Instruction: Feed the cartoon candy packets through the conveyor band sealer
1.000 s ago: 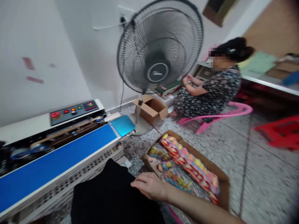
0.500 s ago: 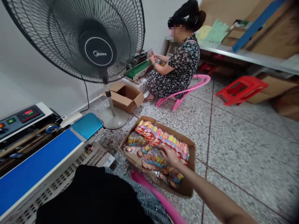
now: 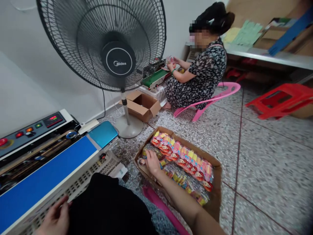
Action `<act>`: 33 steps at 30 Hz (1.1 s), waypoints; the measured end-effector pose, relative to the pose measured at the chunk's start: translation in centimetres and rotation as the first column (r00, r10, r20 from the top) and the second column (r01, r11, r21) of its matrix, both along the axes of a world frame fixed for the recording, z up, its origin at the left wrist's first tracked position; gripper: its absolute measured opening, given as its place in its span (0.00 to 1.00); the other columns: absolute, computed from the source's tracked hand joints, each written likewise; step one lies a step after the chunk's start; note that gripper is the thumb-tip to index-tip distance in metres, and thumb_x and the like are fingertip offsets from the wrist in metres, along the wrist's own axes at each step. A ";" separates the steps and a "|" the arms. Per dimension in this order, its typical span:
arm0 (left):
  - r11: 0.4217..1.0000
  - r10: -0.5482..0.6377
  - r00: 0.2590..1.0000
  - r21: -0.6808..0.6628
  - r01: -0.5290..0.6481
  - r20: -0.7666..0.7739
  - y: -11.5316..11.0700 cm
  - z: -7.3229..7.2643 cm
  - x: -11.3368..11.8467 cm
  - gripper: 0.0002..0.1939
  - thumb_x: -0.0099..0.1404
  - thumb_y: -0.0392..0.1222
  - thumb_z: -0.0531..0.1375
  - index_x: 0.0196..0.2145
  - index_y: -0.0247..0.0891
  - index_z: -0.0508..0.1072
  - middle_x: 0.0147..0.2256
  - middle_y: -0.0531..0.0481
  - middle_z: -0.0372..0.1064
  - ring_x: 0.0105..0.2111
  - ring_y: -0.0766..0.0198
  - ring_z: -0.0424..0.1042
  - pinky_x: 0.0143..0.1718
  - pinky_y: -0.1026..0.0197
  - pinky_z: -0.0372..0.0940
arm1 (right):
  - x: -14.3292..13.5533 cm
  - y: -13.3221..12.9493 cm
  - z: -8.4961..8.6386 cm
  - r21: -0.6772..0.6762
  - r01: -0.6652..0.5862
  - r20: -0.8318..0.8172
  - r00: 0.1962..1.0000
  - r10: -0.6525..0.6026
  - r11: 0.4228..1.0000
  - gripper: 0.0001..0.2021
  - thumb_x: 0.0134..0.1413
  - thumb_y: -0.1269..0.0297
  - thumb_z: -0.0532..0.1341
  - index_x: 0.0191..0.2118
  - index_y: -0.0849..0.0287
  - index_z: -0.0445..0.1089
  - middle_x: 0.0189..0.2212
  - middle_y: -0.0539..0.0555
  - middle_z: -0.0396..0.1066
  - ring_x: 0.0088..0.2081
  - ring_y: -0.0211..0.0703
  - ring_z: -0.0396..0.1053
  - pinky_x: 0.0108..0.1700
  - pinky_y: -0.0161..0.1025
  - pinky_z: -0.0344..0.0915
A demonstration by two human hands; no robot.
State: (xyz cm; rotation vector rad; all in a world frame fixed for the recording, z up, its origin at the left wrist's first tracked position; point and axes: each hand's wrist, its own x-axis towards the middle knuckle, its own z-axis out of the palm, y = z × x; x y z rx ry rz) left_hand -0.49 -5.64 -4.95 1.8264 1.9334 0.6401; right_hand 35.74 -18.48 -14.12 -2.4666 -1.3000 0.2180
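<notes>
Inside the carton, your right hand reaches the packets, your left hand beside the conveyor; I can't tell either grip

The right hand has gone from the black clothing, at 6 o'clock in the view, to just off the middle of the open box, and now to its 10 o'clock side, over the packets. The left hand has appeared at 8 o'clock in the view.
</notes>
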 end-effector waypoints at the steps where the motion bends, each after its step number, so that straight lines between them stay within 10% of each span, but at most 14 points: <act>1: 1.000 0.012 1.000 -0.013 -0.012 -0.029 -0.3 0.1 0.3 0.22 0.54 0.52 0.52 0.43 0.39 0.72 0.29 0.47 0.75 0.33 0.50 0.73 0.25 0.58 0.66 | 0.6 0.7 0.3 -0.046 -0.037 0.067 0.997 0.040 0.998 0.23 0.53 0.75 0.51 0.56 0.64 0.58 0.53 0.64 0.59 0.52 0.51 0.57 0.52 0.46 0.56; 8: 0.997 -0.072 0.996 -0.019 0.071 -0.053 -0.5 -0.1 0.5 0.20 0.54 0.50 0.52 0.39 0.37 0.72 0.34 0.43 0.75 0.30 0.55 0.73 0.26 0.61 0.65 | 3.3 3.7 1.2 -0.209 0.019 0.273 0.961 0.040 0.978 0.20 0.56 0.77 0.45 0.54 0.66 0.59 0.49 0.69 0.63 0.49 0.54 0.59 0.46 0.52 0.54; 25: 0.989 -0.137 0.990 0.056 0.138 -0.015 -0.8 -0.6 -0.1 0.16 0.52 0.49 0.53 0.35 0.41 0.73 0.35 0.45 0.74 0.30 0.54 0.73 0.27 0.59 0.65 | 0.8 2.8 0.8 -0.205 -0.196 0.148 0.962 0.229 0.959 0.18 0.55 0.78 0.46 0.50 0.60 0.61 0.47 0.61 0.65 0.48 0.44 0.62 0.57 0.46 0.44; 33: 0.998 -0.051 0.998 -0.022 0.052 0.041 -0.3 0.0 0.3 0.18 0.51 0.50 0.54 0.36 0.40 0.74 0.34 0.44 0.75 0.27 0.53 0.73 0.21 0.60 0.63 | 1.2 3.1 2.3 -0.243 -0.210 0.075 0.969 0.235 0.947 0.18 0.47 0.67 0.59 0.46 0.62 0.60 0.38 0.60 0.71 0.41 0.49 0.67 0.44 0.43 0.57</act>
